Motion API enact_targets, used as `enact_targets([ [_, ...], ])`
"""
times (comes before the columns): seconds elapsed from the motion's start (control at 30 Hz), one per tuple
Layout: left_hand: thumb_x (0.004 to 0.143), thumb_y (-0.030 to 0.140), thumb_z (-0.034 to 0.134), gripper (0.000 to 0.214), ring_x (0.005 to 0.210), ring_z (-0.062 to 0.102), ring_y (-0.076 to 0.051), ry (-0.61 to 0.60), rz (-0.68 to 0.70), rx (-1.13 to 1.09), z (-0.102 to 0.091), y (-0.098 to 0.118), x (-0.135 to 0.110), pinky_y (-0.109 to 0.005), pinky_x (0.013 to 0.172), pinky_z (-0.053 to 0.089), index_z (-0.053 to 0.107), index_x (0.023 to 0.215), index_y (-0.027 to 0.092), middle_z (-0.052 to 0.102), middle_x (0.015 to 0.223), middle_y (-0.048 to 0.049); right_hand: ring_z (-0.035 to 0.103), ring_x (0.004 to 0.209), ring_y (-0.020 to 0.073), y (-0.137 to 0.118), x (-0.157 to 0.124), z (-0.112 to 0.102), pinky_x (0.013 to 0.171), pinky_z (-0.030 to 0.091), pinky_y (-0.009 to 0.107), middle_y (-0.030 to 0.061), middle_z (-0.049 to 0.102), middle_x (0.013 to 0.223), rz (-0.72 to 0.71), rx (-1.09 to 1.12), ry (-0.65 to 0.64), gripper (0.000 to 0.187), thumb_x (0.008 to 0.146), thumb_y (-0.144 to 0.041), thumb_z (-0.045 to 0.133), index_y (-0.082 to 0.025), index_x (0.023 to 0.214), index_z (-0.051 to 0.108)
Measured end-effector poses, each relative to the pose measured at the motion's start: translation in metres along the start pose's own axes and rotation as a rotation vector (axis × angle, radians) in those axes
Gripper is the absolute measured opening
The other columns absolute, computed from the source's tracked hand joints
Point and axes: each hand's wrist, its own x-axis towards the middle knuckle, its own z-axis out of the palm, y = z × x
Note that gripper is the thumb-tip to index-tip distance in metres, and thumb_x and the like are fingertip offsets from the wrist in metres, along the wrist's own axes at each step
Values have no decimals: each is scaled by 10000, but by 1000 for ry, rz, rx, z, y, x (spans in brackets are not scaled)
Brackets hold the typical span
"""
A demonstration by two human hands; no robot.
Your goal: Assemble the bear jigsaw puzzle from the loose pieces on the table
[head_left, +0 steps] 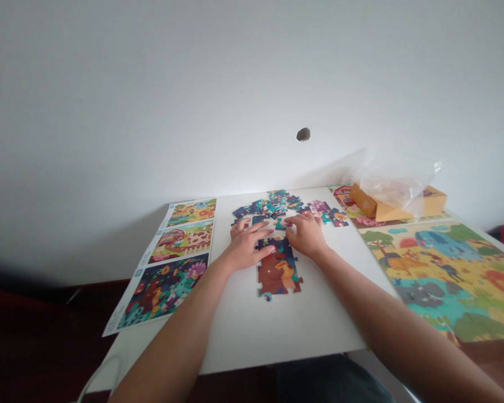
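A partly joined puzzle section in brown, orange and dark blue lies in the middle of the white table. My left hand lies flat on its upper left corner, fingers stretched out toward the right. My right hand rests at its upper right corner with fingers curled, pinching a small teal puzzle piece against the section's top edge. Several loose puzzle pieces are scattered just beyond both hands.
A reference sheet with three pictures lies to the left, overhanging the table's edge. A finished animal puzzle covers the right side. Behind it stands an orange cardboard box with a clear plastic bag. The wall is close behind.
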Motion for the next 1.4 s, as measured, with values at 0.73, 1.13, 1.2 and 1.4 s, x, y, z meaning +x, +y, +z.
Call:
enact_targets([
  [0.73,856,606,572,520,1366,321,-404,28,-44,38,8,-7,1,-634,1105,212,605,1321,377,526,1465,7,452,1316,306,-5,-4,9,1150,134,584,120,532,1418,20,-18,-43,496,906,-396,511,-234,1374,527],
  [1.13,930,352,521,312,1217,541,-221,302,82,-61,20,-23,22,-448,1112,325,677,1179,246,653,1295,-42,514,1212,277,-7,2,28,1050,297,456,118,606,1306,35,-101,59,427,1005,-441,343,-201,1254,594],
  [1.2,928,328,510,318,1204,547,-224,327,38,-32,21,-22,24,-441,1114,325,666,1185,223,660,1263,-62,552,1131,285,-10,5,28,1004,325,451,135,648,1194,26,-132,87,416,1007,-408,328,-176,1176,630],
  [1.4,904,334,520,305,1105,550,-269,289,-138,67,21,-13,30,-451,1032,401,691,1133,229,674,1160,-81,605,987,286,-9,27,21,1039,262,493,153,686,1015,24,-184,87,336,950,-267,392,-143,1025,695],
])
